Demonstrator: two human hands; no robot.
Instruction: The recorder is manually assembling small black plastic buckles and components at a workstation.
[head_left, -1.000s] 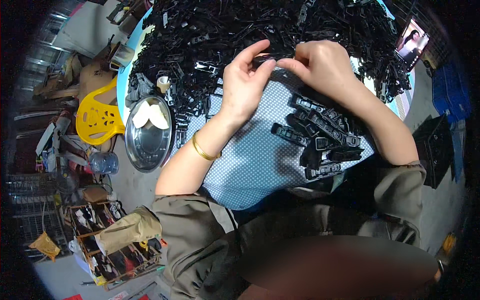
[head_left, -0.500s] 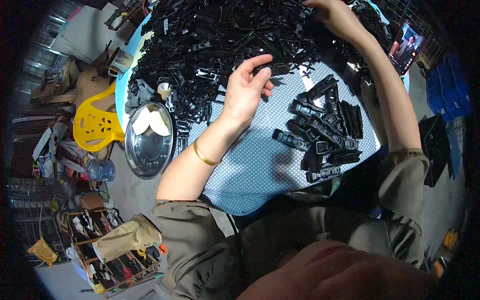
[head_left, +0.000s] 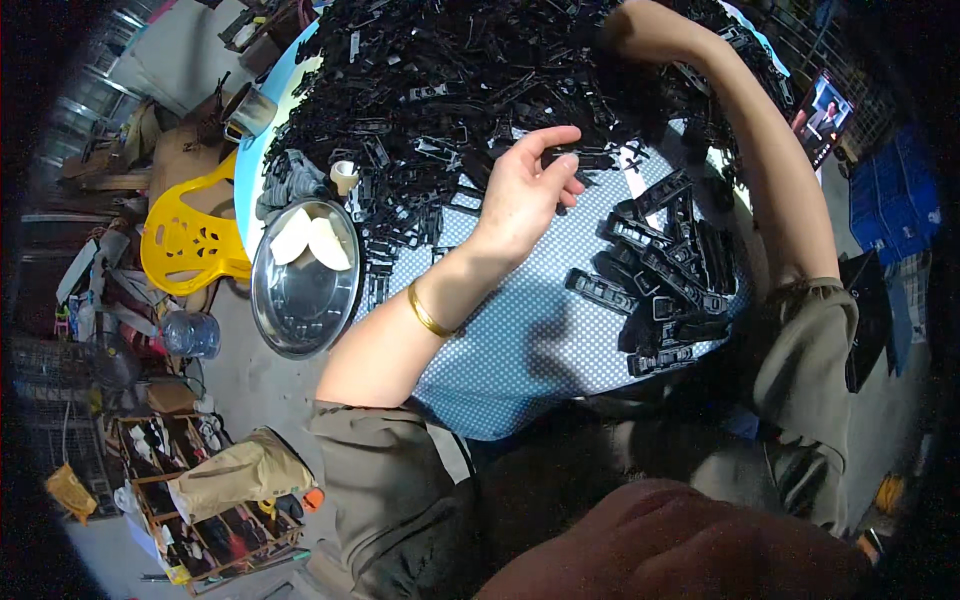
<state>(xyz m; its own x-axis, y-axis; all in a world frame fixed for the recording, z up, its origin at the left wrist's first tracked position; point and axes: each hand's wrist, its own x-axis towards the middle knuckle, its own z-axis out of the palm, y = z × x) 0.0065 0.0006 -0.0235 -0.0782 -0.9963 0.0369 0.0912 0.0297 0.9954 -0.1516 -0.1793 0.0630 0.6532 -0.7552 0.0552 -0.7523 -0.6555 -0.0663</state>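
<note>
Head cam: right hand [head_left: 645,32] over at the far side of the black heap [head_left: 440,110], left hand [head_left: 525,190] near its front edge.

Left one's thumb and forefinger are a bit apart, other fingers curled; can't tell if there's a dark part between them, black on black tbh. Right one's bent at the wrist with its fingers in shadow, so no clue if it's pinching anything. Smaller pile of black clips [head_left: 672,268] sits on the dotted mat [head_left: 500,340], right of the left hand, some lying across each other. Off to the left there's a clear dish [head_left: 305,310] with two white pieces [head_left: 328,245] in it, a tape roll [head_left: 343,177] just beside it, and a yellow chair [head_left: 190,240] past that. Phone's [head_left: 823,118] lit up, far right.
</note>
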